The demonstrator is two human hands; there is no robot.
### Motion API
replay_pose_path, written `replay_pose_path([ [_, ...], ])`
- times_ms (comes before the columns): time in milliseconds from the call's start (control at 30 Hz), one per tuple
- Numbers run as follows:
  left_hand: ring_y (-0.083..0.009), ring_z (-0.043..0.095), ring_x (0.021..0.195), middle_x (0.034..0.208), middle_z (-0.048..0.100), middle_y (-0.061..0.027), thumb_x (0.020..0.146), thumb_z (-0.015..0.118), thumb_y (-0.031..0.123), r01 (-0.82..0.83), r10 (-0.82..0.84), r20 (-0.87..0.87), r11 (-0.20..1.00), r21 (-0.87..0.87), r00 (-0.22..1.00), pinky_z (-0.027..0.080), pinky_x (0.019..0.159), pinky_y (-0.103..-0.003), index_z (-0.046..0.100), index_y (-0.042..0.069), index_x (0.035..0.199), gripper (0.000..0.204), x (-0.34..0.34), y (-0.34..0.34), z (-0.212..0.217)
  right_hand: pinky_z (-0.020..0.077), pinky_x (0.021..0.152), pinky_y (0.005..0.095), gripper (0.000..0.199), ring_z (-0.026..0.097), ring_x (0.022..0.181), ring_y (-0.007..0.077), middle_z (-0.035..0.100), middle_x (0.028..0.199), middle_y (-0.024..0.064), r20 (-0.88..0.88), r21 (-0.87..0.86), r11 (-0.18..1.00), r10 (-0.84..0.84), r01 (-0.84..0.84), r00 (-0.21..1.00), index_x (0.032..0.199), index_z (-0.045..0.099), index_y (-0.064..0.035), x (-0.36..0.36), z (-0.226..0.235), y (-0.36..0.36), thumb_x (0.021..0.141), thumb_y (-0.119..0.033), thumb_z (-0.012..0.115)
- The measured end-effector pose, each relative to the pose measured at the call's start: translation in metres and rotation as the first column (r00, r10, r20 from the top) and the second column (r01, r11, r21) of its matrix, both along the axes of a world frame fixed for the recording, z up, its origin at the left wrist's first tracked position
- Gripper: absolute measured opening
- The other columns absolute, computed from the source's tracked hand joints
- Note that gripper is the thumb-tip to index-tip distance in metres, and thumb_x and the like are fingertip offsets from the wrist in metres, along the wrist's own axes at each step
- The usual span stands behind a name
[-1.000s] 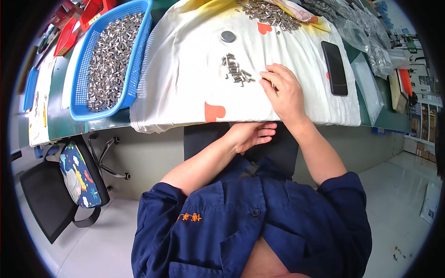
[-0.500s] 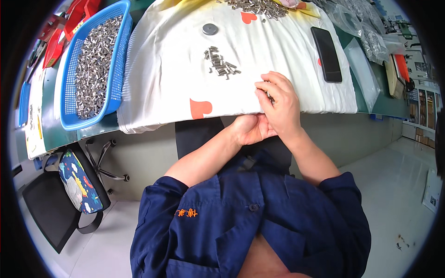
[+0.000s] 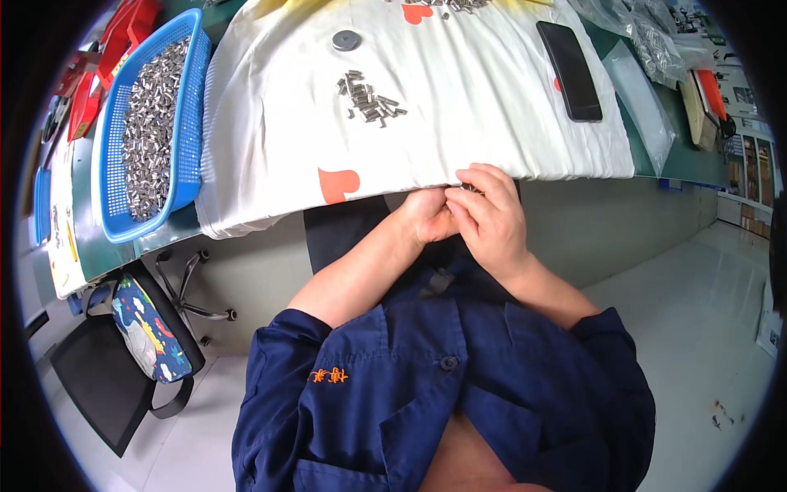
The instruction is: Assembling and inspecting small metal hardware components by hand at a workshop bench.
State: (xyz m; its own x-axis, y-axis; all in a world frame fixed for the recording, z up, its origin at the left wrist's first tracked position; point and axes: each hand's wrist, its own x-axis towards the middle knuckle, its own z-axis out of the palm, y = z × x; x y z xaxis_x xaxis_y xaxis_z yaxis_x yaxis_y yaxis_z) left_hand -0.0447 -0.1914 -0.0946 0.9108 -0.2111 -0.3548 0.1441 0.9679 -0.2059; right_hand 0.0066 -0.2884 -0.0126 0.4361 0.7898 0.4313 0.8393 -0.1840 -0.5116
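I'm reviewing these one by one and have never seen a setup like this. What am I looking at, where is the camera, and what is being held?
There is no machine here: a person works with two bare hands. All the pictures come from one wide fisheye camera worn on the head, looking down, so straight edges bend near the rim.

A white cloth with red hearts covers part of the table. On it lie a small pile of metal cylinders, a round grey disc and a black phone. A blue basket full of similar pieces stands to the left.

At the near edge, the right hand holds something small and metallic at its fingertips. It partly hides the left hand, so I can't tell what that one holds.
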Motion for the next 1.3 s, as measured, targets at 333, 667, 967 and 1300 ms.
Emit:
replay_pose_path([
  [333,-0.0275,0.060,0.092,0.103,0.057,-0.0203,0.096,0.029,0.031,0.068,-0.072,0.161,0.997,0.030,0.984,0.052,0.081,-0.040,0.048,-0.008,0.109,0.046,0.001,0.012,0.004,0.0466,0.077,0.0359,0.024,0.055,0.088,0.0274,0.058,0.092,0.0085,-0.051,0.051,0.996,0.069,-0.067,0.996,0.087,0.062,-0.0051,0.004,0.014,-0.028,0.065,0.005,0.063],
  [667,-0.0245,0.061,0.076,0.089,0.060,-0.0140,0.088,0.049,0.022,0.125,-0.138,-0.090,0.982,-0.141,0.986,0.053,0.061,-0.035,0.057,0.002,0.084,0.022,-0.069,0.010,0.048,0.0445,0.082,0.0332,0.014,0.057,0.089,0.0247,0.060,0.092,0.0112,-0.169,0.172,0.978,-0.088,0.118,0.982,0.090,0.061,0.0002,0.025,0.035,-0.039,0.078,0.005,0.055],
  [967,-0.0243,0.057,0.083,0.090,0.056,-0.0145,0.089,0.039,0.011,-0.709,0.609,0.364,0.610,0.353,0.705,0.051,0.073,-0.036,0.050,-0.001,0.087,0.017,-0.124,0.203,0.182,0.0450,0.081,0.0327,0.017,0.057,0.089,0.0246,0.059,0.092,0.0121,-0.170,0.201,0.979,0.000,0.035,0.985,0.089,0.060,0.0012,0.011,0.034,-0.020,0.076,0.008,0.053],
  [1300,-0.0140,0.044,0.114,0.123,0.054,0.0001,0.092,0.027,0.047,0.363,0.721,-0.023,-0.322,0.875,0.693,0.029,0.086,-0.031,0.049,0.014,0.124,0.051,-0.139,0.335,0.154,0.0453,0.078,0.0326,0.015,0.057,0.087,0.0249,0.061,0.089,0.0120,-0.205,0.168,0.985,-0.011,0.046,0.979,0.087,0.061,0.0005,0.011,0.039,-0.012,0.076,0.007,0.055],
])
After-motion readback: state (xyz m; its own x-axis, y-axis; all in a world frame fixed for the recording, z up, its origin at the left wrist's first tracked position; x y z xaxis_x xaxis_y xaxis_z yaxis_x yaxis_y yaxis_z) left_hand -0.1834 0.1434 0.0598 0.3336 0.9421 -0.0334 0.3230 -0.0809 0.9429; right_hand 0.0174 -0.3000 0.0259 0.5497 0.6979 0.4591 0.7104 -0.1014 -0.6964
